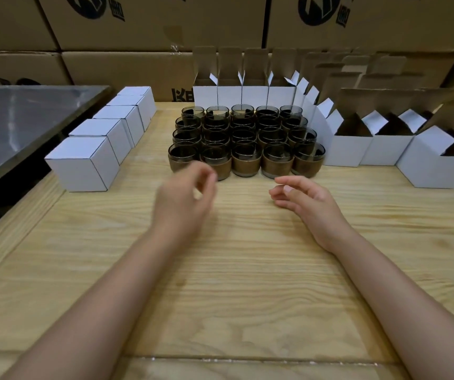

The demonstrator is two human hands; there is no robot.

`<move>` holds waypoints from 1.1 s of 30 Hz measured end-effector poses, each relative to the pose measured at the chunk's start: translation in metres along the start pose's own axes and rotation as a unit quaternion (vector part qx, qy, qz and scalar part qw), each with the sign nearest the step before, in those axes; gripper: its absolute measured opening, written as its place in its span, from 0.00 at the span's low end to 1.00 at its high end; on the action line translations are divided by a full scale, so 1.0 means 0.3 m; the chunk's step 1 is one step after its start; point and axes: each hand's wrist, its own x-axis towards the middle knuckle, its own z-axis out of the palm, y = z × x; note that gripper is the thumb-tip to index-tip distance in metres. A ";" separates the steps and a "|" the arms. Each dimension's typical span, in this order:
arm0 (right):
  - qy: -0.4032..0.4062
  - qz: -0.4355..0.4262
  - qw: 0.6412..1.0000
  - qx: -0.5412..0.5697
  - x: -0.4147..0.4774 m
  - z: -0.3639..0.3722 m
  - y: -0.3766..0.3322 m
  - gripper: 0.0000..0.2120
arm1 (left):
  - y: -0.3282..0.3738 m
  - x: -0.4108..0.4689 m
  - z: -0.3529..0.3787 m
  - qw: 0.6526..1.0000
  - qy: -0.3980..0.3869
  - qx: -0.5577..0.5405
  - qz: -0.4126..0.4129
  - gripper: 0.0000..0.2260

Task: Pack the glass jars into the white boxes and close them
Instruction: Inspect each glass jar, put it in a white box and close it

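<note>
Glass jars (245,138) with brown sleeves stand packed in a block at table centre, touching one another. A row of closed white boxes (83,163) runs along the left edge. Open white boxes (347,149), flaps up, line the back and curve round the right, hemming the jars on two sides. Brown cartons (138,23) are stacked behind, and a metal surface (23,119) lies lower left. Left hand (182,196) is blurred, fingers loosely curled, holding nothing, just in front of the nearest jar row. Right hand (302,198) is relaxed, half-curled, empty. The wooden table (247,270) has bare room on the near side around both forearms.
</note>
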 end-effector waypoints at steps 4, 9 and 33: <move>-0.005 -0.004 1.000 -0.012 -0.003 0.008 -0.002 0.09 | 0.140 -0.050 0.172 0.988 -0.092 -0.100 -0.070 0.02; -0.008 -0.010 1.000 -0.028 -0.006 0.010 -0.012 0.10 | 0.133 -0.037 0.226 0.964 -0.133 -0.162 -0.161 0.04; 0.254 0.055 0.896 -0.359 0.190 -0.055 -0.044 0.08 | 0.105 -0.014 0.231 0.943 -0.115 -0.229 -0.211 0.07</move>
